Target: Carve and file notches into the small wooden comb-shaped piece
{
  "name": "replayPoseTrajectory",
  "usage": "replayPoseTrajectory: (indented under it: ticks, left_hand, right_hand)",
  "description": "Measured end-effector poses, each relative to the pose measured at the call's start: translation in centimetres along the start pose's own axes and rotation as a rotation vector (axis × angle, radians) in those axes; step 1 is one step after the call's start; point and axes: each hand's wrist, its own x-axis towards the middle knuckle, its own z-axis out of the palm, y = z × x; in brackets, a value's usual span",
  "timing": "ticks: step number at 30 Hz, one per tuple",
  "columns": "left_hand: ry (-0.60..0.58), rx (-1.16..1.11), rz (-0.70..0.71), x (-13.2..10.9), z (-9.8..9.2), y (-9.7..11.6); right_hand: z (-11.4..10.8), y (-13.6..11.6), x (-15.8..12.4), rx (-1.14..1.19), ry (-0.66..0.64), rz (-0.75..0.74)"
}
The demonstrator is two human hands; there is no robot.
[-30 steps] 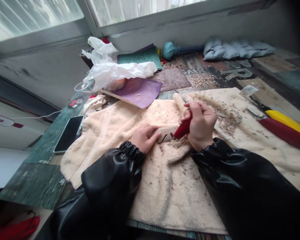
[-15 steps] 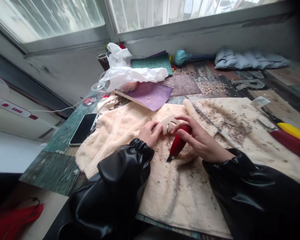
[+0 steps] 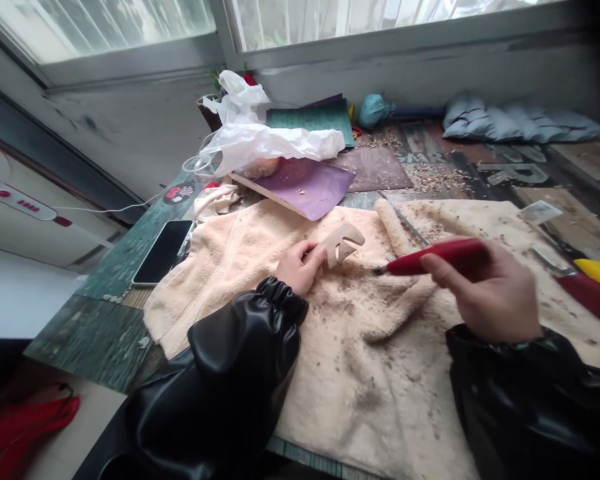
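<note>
Pinched between the thumb and fingers of my left hand (image 3: 301, 267) is a small pale wooden piece (image 3: 341, 241) with cut-out slots near its rounded end. My right hand (image 3: 503, 290) is wrapped round the red handle of a carving knife (image 3: 433, 258). Its short dark tip points left, towards the wooden piece but apart from it. Both hands are over a cream fleece cloth (image 3: 325, 373) strewn with wood crumbs. The right hand is slightly blurred.
A phone (image 3: 164, 252) lies left of the cloth. Behind it are purple sandpaper (image 3: 307, 190), a white plastic bag (image 3: 280, 143) and a green sheet (image 3: 310, 123). Another red-handled tool (image 3: 590, 297) and a yellow handle (image 3: 597, 272) lie at the right. Shavings (image 3: 437, 177) cover the table's back.
My right hand has moved right, away from the wooden piece, and swung the knife from pointing down to pointing left. Its fingers no longer touch the piece. My left hand stays put.
</note>
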Motion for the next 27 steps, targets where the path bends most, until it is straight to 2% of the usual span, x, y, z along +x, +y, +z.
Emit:
replayPoseTrajectory:
  ticks: [1,2,3,4,6,7,8,10,12,13,15,17,19,21,22,25,27]
  left_hand:
    - [0.005,-0.009,0.002,0.0,0.1,-0.2]
    - [0.007,-0.017,-0.003,0.0,0.1,-0.4]
    - [0.009,-0.027,-0.011,0.0,0.1,-0.5]
    - [0.011,-0.037,-0.021,0.0,0.1,-0.5]
    - [0.017,-0.051,-0.033,0.0,0.1,-0.4]
    - [0.018,-0.052,-0.033,-0.1,0.1,-0.3]
    - [0.020,-0.049,-0.030,-0.1,0.0,-0.2]
    - [0.019,-0.041,-0.029,-0.1,-0.1,0.0]
    - [0.023,-0.034,-0.031,-0.1,-0.1,0.2]
    - [0.027,-0.031,-0.030,0.0,-0.1,0.2]
    - [0.029,-0.024,-0.021,0.0,-0.1,0.1]
    - [0.030,-0.021,-0.010,0.0,-0.1,0.0]
    - [0.036,-0.023,-0.008,0.0,0.0,-0.1]
    - [0.044,-0.027,-0.009,0.0,0.0,-0.1]
    - [0.042,-0.031,-0.009,0.0,0.0,-0.1]
    - [0.030,-0.043,-0.002,0.0,0.0,-0.1]
    - [0.036,-0.047,-0.012,0.0,0.0,0.0]
  right_hand:
    - [-0.1,0.1,0.2,0.072,0.115,0.024]
    - [-0.2,0.1,0.2,0.167,0.160,0.060]
    - [-0.1,0.1,0.0,0.259,0.128,0.103]
    - [0.1,0.0,-0.2,0.318,0.040,0.144]
    - [0.5,-0.2,-0.9,0.254,-0.147,0.184]
    - [0.7,-0.3,-1.1,0.160,-0.193,0.175]
    - [0.9,-0.3,-1.3,0.064,-0.174,0.147]
    - [0.9,0.1,-1.3,-0.059,-0.004,0.070]
    - [0.8,0.6,-1.0,-0.037,0.124,0.018]
    - [0.8,0.9,-0.9,0.005,0.119,0.013]
    - [0.8,1.2,-0.7,0.058,0.011,0.025]
    - [0.9,1.3,-0.7,0.017,-0.040,0.024]
    - [0.9,1.2,-0.7,-0.032,0.078,-0.013]
    - [0.9,1.0,-0.7,0.014,0.191,-0.034]
    - [0.9,1.0,-0.7,0.053,0.179,-0.025]
    - [1.0,1.0,-0.7,0.075,-0.020,0.025]
    - [1.0,1.2,-0.8,0.031,-0.018,-0.002]
